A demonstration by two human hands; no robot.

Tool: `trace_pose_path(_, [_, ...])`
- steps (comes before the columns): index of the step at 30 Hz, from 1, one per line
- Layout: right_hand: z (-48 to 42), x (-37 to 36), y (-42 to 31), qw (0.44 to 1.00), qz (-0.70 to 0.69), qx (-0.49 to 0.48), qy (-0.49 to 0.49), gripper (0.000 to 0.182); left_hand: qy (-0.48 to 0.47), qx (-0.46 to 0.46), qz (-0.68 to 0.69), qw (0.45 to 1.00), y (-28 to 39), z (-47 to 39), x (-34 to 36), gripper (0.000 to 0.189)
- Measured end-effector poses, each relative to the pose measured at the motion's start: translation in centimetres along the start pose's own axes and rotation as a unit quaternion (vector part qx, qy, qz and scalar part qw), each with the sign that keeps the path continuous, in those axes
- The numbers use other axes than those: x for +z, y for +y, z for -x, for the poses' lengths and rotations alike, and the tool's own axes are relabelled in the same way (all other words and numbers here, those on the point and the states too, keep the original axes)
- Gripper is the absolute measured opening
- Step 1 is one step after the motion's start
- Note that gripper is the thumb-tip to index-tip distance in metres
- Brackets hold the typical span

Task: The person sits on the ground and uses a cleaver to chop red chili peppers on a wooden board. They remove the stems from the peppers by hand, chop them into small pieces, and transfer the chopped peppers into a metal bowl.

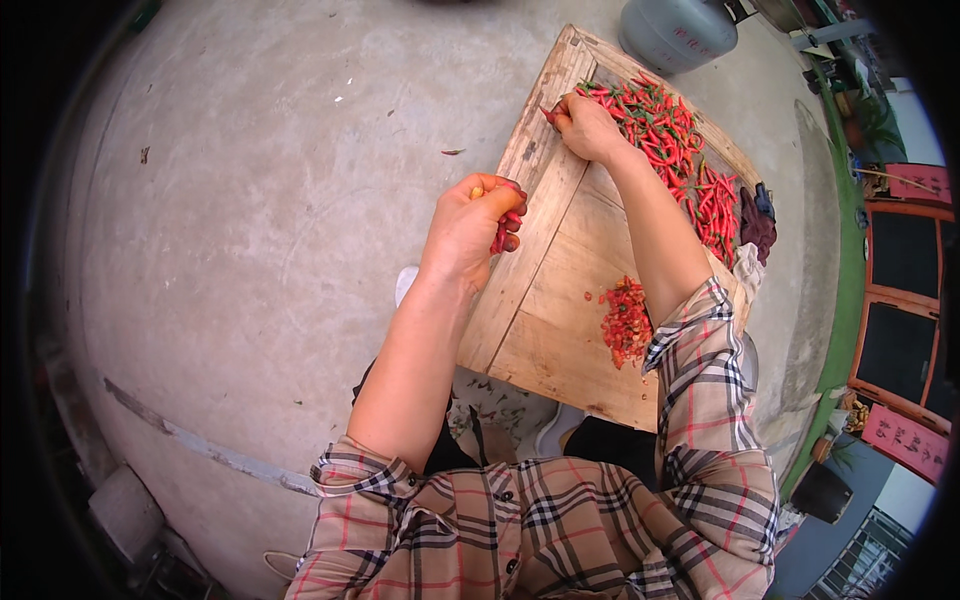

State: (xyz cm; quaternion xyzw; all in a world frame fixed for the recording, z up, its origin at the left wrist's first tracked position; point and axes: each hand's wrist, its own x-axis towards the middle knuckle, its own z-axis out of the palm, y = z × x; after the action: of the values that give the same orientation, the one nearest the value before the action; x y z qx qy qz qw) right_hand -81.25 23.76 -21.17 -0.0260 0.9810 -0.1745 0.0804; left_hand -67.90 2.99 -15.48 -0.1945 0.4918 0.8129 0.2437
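My left hand (472,225) is closed around several red chili peppers (504,232), just off the left edge of the wooden table (555,300). Red ends stick out between its stained fingers. Farther out, my right hand (586,127) pinches a dark red chili (550,115) over the table's far left border. Beside that hand spreads a heap of whole red chilies (667,135), some with green stems. Another cluster of red chilies (716,214) lies nearer along the right side. Chopped chili pieces (625,319) sit in a small pile, partly behind my right forearm.
A grey gas cylinder (675,34) stands on the concrete floor (285,225) past the table's far end. Dark cloth (757,225) and a whitish rag (748,266) hang at the right edge. A stray chili (452,152) lies on the floor.
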Motion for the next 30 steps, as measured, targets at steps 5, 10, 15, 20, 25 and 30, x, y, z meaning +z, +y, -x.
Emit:
trace_pose_path(5, [4.5,-2.5,0.2,0.864,-0.481,0.071,-0.128,0.015,0.006,0.021,-0.01,1.0,-0.3,-0.7,0.1,0.005])
trace_pose_path(10, [10.3,-2.6,-1.7,0.737,-0.655,0.056,-0.158,0.012,0.002,0.028,-0.021,0.999,-0.3,-0.2,1.5,0.007])
trace_pose_path(15, [13.2,-2.3,-3.3,0.706,-0.683,0.058,-0.175,0.014,-0.04,0.026,-0.021,0.999,-0.4,0.0,2.0,0.011])
trace_pose_path(20, [14.9,-2.6,-4.6,0.775,-0.61,0.087,-0.143,0.018,-0.015,0.039,-0.024,0.999,-0.7,-0.3,1.4,0.007])
trace_pose_path(25, [15.5,-2.0,-4.5,0.826,-0.554,0.073,-0.072,0.017,0.0,0.048,-0.019,0.999,-0.7,-0.5,1.7,0.007])
trace_pose_path(30, [15.9,-0.7,-4.4,0.827,-0.559,0.055,-0.029,0.015,-0.003,0.056,-0.022,0.998,-0.8,-0.3,1.9,0.006])
